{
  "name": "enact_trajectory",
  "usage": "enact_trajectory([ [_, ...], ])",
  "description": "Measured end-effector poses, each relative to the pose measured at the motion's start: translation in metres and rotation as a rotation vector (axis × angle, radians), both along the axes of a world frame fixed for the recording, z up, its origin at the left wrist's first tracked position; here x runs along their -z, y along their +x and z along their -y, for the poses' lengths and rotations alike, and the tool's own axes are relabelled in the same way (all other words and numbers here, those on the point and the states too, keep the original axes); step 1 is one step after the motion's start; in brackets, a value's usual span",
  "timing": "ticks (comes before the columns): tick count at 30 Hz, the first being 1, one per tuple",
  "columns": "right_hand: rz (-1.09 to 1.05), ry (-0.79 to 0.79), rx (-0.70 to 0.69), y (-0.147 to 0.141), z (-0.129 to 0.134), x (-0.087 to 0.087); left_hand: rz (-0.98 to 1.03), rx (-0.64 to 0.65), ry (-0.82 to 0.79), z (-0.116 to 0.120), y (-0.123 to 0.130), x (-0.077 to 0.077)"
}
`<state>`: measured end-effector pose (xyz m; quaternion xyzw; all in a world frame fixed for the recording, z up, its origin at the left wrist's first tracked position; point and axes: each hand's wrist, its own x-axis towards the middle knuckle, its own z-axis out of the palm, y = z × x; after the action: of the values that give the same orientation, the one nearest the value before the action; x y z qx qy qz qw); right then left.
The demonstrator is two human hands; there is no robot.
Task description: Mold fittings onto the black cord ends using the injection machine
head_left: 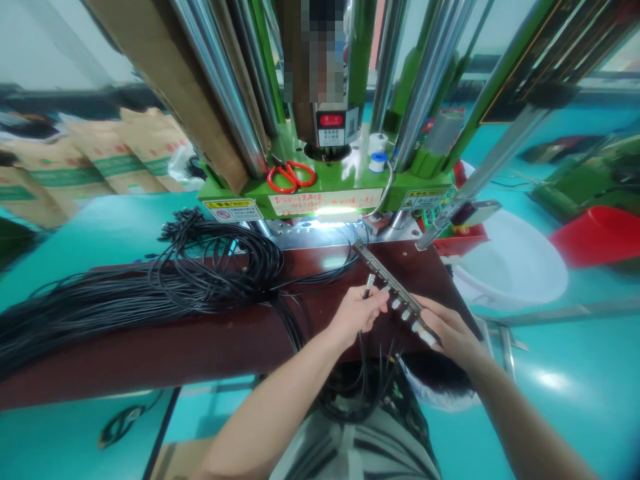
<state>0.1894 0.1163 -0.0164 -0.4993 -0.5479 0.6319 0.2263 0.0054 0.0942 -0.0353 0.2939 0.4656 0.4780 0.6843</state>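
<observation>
Left hand (359, 312) pinches a cable plug (370, 283); right hand (450, 332) holds the metal bar (388, 277) at its four o'clock end, some fingers hidden.

Dark red bench top (200, 340): bare strip along front edge, left of the hands, passable. Black cable heap (215, 260) blocks behind it; green machine bed (345, 183) overhangs the rear.

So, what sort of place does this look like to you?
Probably a small factory or workshop that works with cables. A green machine with warning labels stands at the bench, and long black cables are heaped there.
</observation>
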Motion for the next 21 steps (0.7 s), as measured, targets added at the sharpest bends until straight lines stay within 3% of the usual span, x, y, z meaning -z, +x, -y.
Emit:
enact_trajectory([
  [9,0.059,0.262,-0.148,-0.004,-0.002,-0.001,-0.097,-0.071,0.017,0.002,0.006,0.01],
  [12,0.03,0.139,-0.097,-0.002,-0.001,0.001,-0.206,-0.123,0.123,0.003,0.003,0.011],
  [16,0.005,-0.007,0.004,0.001,0.0,0.005,-0.313,-0.347,0.172,0.003,-0.002,0.013],
  [18,-0.031,-0.025,0.004,0.002,0.0,0.006,-0.308,-0.335,0.163,0.004,-0.002,0.014],
  [21,-0.051,0.01,-0.047,0.004,-0.002,0.006,-0.273,-0.217,0.153,0.004,0.001,0.014],
])
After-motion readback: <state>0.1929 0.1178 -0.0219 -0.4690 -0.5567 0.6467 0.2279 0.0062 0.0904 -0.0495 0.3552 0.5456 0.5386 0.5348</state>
